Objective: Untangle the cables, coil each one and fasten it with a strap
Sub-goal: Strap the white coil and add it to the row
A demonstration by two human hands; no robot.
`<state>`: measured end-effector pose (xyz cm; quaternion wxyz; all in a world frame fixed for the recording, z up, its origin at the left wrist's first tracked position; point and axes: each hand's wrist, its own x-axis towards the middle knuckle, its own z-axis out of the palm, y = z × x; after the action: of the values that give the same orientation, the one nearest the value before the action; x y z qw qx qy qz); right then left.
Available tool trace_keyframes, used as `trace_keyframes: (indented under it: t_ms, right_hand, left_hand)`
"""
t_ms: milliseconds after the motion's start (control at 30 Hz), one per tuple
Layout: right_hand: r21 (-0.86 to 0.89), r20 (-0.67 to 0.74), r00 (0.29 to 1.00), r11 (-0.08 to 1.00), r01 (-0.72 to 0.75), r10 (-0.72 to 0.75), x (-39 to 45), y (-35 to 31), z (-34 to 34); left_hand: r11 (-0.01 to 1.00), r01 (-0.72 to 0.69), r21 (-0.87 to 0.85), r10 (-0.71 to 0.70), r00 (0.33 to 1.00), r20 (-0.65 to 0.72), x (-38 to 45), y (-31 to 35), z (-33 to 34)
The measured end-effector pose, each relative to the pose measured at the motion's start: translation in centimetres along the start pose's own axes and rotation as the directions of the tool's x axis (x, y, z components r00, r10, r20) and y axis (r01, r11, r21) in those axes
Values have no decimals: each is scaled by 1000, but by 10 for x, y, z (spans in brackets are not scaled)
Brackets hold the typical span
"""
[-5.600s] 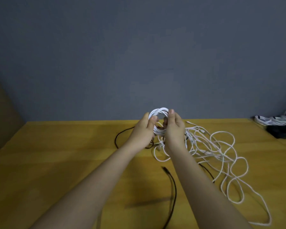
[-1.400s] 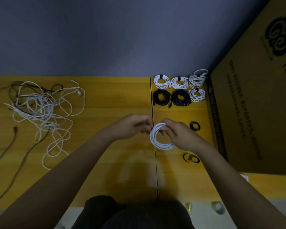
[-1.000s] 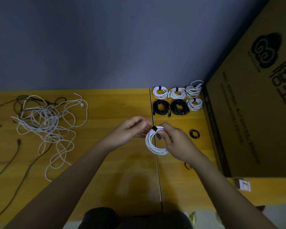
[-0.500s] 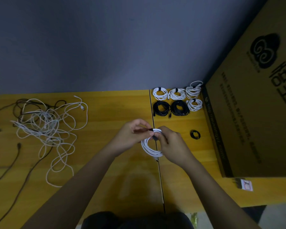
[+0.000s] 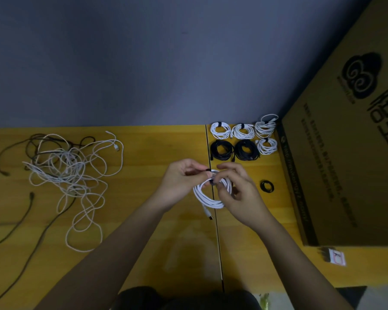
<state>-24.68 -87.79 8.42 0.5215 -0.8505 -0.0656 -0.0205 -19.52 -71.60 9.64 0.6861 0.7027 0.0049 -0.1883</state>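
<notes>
Both hands, left hand and right hand, pinch a black strap round the white coil.

You are at a plain work desk in a room, maybe an office or a storeroom; you cannot tell which. The yellow wooden table stands against a bare grey wall. A big cardboard box with printed writing sits on it, beside neat rows of tied cable coils.
</notes>
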Motion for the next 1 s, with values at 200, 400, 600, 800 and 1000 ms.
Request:
trace_keyframes:
  t_ms: [200, 400, 600, 800, 1000]
  right_hand:
    - [-150, 39, 989, 978, 146, -142, 4, 6, -6]
    - [-245, -96, 945, 927, 283, -314, 4, 3, -2]
    - [-14, -251, 963, 995, 95, -95, 2, 3, 7]
    - [145, -246, 965, 988, -53, 88, 4, -6, 3]
    - [273, -150, 950, 935, -228, 276, 11, -6, -5]
  left_hand:
    - [999, -14, 42, 14, 1000, 6, -2, 1, -1]
    - [998, -22, 50, 21, 1000, 22, -4, 1, 8]
    - [997, 15, -74, -14, 1000, 17, -10, -1, 17]
    - [1000, -17, -26, 17, 1000, 17, -14, -1, 19]
    - [993, -80, 86, 79, 997, 15, -14, -9, 20]
